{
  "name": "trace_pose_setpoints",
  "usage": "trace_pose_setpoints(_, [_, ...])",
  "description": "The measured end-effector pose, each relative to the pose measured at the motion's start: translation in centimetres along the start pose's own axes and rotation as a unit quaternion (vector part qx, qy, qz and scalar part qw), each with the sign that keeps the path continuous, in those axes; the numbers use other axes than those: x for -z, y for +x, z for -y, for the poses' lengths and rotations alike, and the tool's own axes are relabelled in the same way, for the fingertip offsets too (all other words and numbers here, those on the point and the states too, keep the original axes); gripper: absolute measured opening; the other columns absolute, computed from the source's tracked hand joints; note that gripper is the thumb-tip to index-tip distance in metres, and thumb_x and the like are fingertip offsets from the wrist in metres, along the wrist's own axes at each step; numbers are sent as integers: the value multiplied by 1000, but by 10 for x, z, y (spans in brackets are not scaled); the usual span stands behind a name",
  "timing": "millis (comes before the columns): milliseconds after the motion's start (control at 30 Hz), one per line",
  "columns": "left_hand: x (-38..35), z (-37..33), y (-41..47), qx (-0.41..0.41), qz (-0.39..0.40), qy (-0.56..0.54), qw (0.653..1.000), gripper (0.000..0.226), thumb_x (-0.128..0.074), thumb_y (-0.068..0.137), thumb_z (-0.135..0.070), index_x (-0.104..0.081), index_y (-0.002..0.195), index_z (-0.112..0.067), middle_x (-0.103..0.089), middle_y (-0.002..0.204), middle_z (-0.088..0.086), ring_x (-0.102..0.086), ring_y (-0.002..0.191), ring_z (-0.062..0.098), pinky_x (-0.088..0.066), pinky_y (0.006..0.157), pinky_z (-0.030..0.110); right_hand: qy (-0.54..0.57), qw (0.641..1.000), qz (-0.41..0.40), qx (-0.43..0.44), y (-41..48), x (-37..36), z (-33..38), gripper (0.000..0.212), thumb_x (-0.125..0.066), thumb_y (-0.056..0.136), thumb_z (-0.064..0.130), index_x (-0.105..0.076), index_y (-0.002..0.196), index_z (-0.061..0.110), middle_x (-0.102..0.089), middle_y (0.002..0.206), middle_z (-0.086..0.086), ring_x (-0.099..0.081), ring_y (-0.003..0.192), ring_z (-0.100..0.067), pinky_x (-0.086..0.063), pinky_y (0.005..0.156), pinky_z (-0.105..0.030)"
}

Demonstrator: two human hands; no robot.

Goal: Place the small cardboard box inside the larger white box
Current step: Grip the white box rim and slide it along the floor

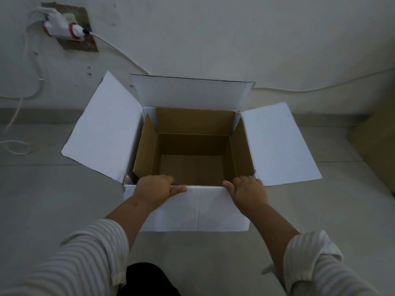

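Note:
The large white box (106, 129) stands on the floor against the wall with all its flaps folded outward. An open brown cardboard box (192, 167) sits down inside it, its walls close to the white walls and its inside empty. My left hand (155, 189) grips the brown box's near rim at the left, fingers curled over the edge and thumb lying on the white front flap. At the right end of that same rim, my right hand (248, 192) holds on in the same way.
A white plug adapter (64, 28) sits in a wall socket at the upper left, and its cable (119, 52) runs down behind the box and along the wall. A loose white cord (17, 146) lies on the floor at left. A beige object (376, 146) stands at the right edge.

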State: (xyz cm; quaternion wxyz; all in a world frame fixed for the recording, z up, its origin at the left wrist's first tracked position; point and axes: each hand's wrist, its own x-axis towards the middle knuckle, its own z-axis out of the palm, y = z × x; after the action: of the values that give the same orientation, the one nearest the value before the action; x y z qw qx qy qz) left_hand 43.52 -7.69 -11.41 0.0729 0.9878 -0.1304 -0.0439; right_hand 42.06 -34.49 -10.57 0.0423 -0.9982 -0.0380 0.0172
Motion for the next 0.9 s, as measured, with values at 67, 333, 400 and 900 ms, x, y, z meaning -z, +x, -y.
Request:
trace_pose_setpoints(67, [-2,-9,11,-14,3,5,1000,89,1,64,-88,-57,81,-22,-54,72,-5,-52,65,11,-31,51,23,-12,999,18,-28,2,0,-11,71,-8,86,62,-62,99,16,-67,101,-4,-58,96,-21,-42,93,-36])
trace_pose_setpoints(333, [-7,-15,19,-21,-22,2,1000,71,-10,72,-81,-54,79,-25,-55,75,-5,-51,70,13,-35,61,28,16,996,59,-67,2,-1,14,51,-17,94,52,-54,112,20,-60,114,-4,-49,116,-27,-19,111,-54])
trace_pose_setpoints(400, [-8,-15,18,-22,-30,2,999,83,-3,71,-83,-59,88,-25,-60,84,-4,-54,79,15,-39,70,31,38,996,45,-70,0,-3,15,50,-19,94,53,-55,108,22,-61,114,-3,-48,117,-26,-11,113,-56])
trace_pose_setpoints(900, [-14,-67,39,57,-18,29,998,104,8,56,-91,-63,95,-25,-67,91,-4,-55,77,10,-37,62,27,46,998,30,39,18,4,-56,68,-6,85,62,-58,101,22,-65,106,1,-50,106,-22,-28,106,-46])
